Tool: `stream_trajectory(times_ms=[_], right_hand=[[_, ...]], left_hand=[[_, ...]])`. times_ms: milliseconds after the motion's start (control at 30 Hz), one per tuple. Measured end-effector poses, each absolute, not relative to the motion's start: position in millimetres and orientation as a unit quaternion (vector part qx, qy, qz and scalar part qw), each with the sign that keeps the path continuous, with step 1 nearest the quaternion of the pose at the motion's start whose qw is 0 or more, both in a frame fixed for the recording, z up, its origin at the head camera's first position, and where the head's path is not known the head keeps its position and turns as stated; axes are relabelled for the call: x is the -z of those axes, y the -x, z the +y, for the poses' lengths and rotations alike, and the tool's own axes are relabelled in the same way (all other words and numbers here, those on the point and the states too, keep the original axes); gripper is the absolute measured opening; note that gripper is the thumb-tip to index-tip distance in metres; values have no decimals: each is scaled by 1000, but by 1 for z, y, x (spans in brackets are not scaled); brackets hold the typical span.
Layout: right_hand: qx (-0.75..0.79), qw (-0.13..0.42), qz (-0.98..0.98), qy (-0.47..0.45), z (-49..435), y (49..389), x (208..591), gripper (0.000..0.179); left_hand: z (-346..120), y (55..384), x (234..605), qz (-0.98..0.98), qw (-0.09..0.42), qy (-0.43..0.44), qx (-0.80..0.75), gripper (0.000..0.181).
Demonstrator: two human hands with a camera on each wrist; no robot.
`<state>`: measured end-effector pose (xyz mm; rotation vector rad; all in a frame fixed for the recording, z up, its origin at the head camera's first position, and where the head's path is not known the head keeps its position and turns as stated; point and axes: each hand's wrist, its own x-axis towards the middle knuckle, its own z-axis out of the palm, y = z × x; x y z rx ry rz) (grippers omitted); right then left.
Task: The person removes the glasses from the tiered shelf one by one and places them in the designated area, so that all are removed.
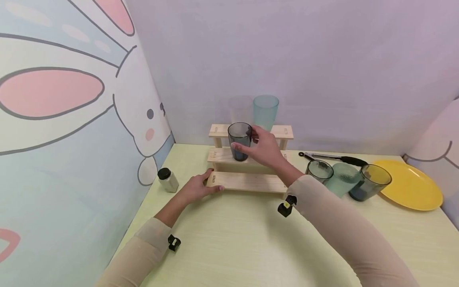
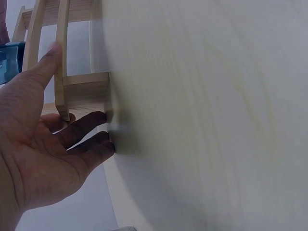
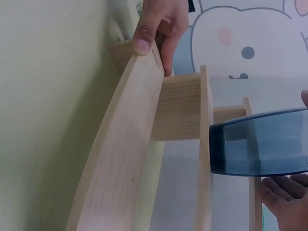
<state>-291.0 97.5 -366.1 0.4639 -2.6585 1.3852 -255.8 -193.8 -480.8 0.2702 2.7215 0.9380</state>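
The person in front of me has a smoky tumbler [image 1: 239,137] in the right hand [image 1: 264,148], thumb on one side and fingers on the other, so that grip is clamped on the glass. The tumbler stands upright at the middle board of a three-step wooden rack [image 1: 247,181], its base seemingly touching the wood. It is see-through grey in the room's light (bluer from close by, at the right wrist), widening gently from a thick, darker base to a round, dark-edged rim.

The left hand [image 1: 195,188] pinches the left end of the rack's lowest board, thumb at the front edge and fingers about the end. The rack is pale, with visible grain and dark marks near the board ends.

On its top board, behind the tumbler, I see a pale blue glass [image 1: 265,108] and a fainter clear glass [image 1: 241,107], side by side. A small jar [image 1: 168,182] with a black lid sits left of the rack on the bench [image 1: 222,243]; a yellow plate [image 1: 412,187] lies far to the right.
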Motion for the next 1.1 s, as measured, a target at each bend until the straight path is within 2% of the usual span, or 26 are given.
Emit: stream_trajectory(times_ms=[233,667,1100], right_hand=[[-445,99,-878,-144,85,294,371,76],[-431,119,-889,-99,71,299,373,92],[-448,113,-881,-99,72,296,370,84]], left_hand=[[-194,255,479,934,128,-86,-321,116],[-194,256,480,936,126,-90,-315,115],[-194,256,479,937,123,-93,-313,114]])
